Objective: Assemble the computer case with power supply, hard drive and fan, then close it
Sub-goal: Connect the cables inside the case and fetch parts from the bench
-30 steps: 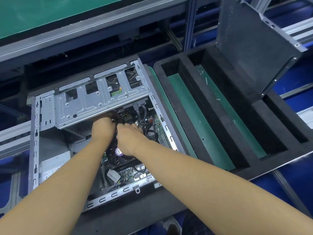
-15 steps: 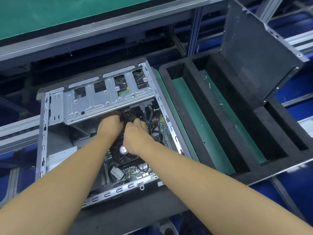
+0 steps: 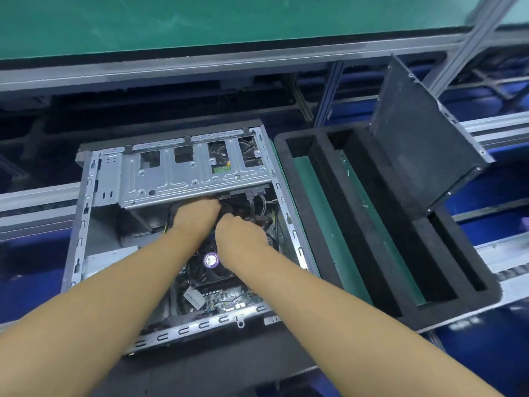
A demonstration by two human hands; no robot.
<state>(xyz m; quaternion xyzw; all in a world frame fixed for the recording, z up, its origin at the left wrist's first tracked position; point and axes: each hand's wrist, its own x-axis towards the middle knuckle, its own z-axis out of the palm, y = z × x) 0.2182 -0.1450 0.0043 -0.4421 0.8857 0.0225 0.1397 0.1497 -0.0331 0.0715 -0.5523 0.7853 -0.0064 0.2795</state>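
An open grey computer case (image 3: 83, 222) lies on its side on a black foam tray. A silver drive cage (image 3: 183, 179) spans its far end, with a hard drive (image 3: 219, 157) showing through the cut-outs. Both hands reach into the case just below the cage. My left hand (image 3: 196, 214) and my right hand (image 3: 239, 234) sit close together with fingers curled among black cables (image 3: 254, 203); the fingertips are hidden. Below the hands is the fan (image 3: 210, 260) with a purple sticker. A grey power supply (image 3: 108, 259) sits at the case's left side.
A black foam tray (image 3: 372, 282) with long green-bottomed slots stands right of the case. The dark side panel (image 3: 423, 133) leans upright at its far end. A green-topped bench (image 3: 200, 21) runs along the back above metal rails.
The view has shifted, so the case sits lower and more central in the frame. Both hands stay together at the cables under the drive cage, moving only slightly.
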